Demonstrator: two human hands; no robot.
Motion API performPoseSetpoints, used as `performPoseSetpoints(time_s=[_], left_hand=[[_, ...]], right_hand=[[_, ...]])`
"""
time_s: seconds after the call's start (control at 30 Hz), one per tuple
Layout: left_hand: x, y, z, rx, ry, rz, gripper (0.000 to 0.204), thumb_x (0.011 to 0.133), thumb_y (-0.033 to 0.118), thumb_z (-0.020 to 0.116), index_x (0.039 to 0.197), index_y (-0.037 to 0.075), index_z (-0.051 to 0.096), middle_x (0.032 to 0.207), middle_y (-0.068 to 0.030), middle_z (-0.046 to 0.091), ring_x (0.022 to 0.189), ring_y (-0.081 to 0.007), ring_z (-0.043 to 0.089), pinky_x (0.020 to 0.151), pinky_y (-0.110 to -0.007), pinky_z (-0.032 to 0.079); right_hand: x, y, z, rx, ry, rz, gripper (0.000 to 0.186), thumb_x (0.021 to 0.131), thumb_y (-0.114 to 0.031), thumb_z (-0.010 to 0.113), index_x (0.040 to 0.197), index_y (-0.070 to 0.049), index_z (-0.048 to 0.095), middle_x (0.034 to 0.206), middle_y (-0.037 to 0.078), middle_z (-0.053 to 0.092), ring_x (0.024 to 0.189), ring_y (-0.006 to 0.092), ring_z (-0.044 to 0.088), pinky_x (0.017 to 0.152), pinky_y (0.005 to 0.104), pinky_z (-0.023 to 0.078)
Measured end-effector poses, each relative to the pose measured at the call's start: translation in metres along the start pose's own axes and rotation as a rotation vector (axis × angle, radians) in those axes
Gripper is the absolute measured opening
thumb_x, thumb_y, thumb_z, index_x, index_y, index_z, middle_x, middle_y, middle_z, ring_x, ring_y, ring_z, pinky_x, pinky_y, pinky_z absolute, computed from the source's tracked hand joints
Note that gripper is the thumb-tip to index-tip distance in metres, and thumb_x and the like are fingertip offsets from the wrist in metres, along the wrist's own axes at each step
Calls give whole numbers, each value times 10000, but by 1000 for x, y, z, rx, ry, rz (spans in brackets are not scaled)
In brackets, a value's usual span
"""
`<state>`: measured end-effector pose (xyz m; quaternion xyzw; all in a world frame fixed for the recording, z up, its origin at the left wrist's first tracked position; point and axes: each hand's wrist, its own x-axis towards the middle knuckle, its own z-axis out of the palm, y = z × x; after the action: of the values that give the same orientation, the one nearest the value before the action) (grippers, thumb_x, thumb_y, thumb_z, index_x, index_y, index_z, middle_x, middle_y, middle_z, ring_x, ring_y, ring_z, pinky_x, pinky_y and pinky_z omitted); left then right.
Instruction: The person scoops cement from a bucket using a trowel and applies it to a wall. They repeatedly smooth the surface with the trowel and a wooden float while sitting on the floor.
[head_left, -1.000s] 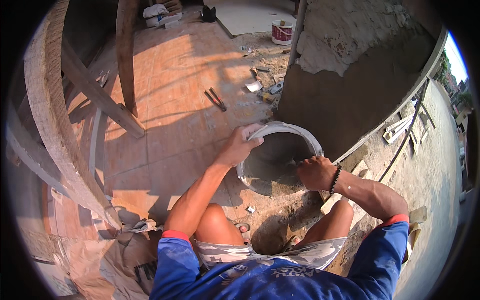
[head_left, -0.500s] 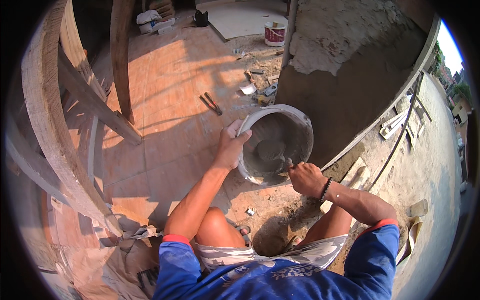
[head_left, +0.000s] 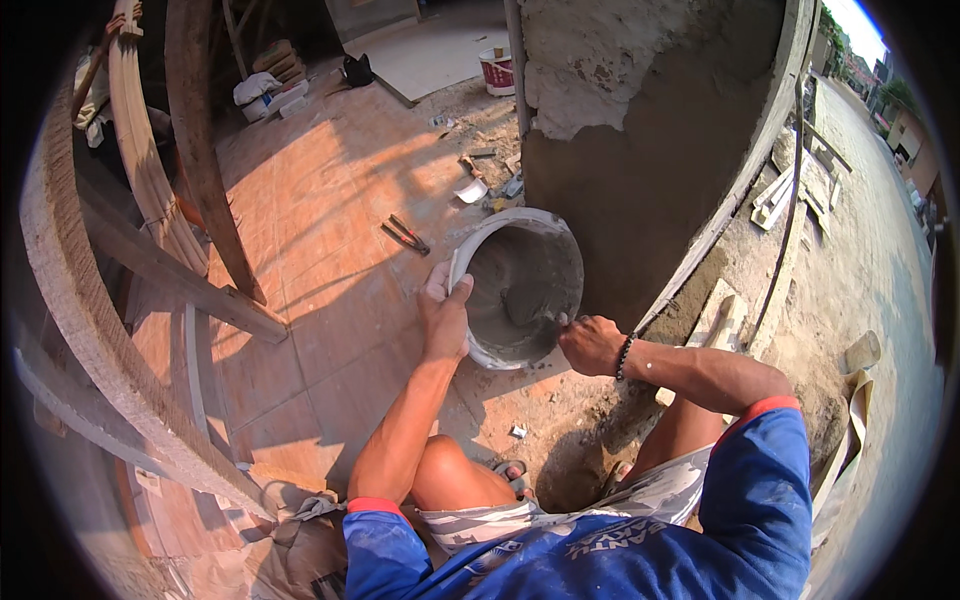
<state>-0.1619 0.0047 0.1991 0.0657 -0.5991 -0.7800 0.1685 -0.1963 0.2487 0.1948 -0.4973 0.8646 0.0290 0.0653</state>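
Observation:
A round white bucket [head_left: 537, 216], tipped toward me, holds wet grey mortar [head_left: 522, 300] that also coats its inner wall. My left hand [head_left: 443, 308] is closed over the bucket's left rim, thumb on the inner side. My right hand [head_left: 592, 346], with a dark bead bracelet at its wrist, reaches to the bucket's right lower rim. Its fingers are wrapped round the grip of what looks like a trowel [head_left: 562, 319]. The tool's blade dips into the mortar and is mostly hidden.
A partly plastered wall [head_left: 650, 190] rises beyond the bucket. Pliers with red-black handles [head_left: 405, 235] lie on the tiled floor [head_left: 330, 330]. Timber posts [head_left: 205, 150] stand on the left. Boards [head_left: 712, 330] lie on the right, and a red-white pail [head_left: 497, 72] stands farther back.
My view has shifted, so bucket and hands appear further left. Both hands keep their hold; the mortar and trowel have moved slightly inside the bucket.

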Motion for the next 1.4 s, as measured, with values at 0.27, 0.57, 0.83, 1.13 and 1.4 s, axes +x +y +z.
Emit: performPoseSetpoints(time_s=[0.27,0.57,0.83,1.13,1.4], left_hand=[[-20,21,17,105,59,67,362,903,5,584,1259,-43,538,1119,-64,619,1029,-130,548,966,-273,378],[-10,3,25,157,101,235,317,889,-36,575,1204,-68,577,1152,-97,625,1063,-156,570,960,-298,422],[-16,18,5,157,92,165,309,902,-18,570,1207,-68,569,1180,-109,618,1084,-156,558,972,-285,410],[-13,5,30,181,111,210,347,904,-10,558,1246,-66,557,1285,-153,577,1206,-188,514,1031,-300,373],[-17,12,8,230,124,227,329,909,6,558,1231,-61,563,1332,-180,550,1256,-211,489,1062,-319,348]], right_hand=[[9,-5,-50,-3,206,142,345,808,-71,519,1064,149,591,826,240,680,776,365,681,639,429,551],[33,-1,28,60,60,49,363,848,-173,518,1052,115,602,1013,284,649,859,333,676,762,400,529],[-33,16,-101,536,19,95,355,880,-206,532,1112,63,523,814,264,632,827,403,649,715,482,502],[-37,-3,-10,605,147,370,323,929,-180,476,942,141,497,688,288,613,694,463,632,610,506,503],[-26,-21,-60,1109,19,357,255,894,-189,479,909,54,551,609,179,571,584,285,644,599,416,508]])
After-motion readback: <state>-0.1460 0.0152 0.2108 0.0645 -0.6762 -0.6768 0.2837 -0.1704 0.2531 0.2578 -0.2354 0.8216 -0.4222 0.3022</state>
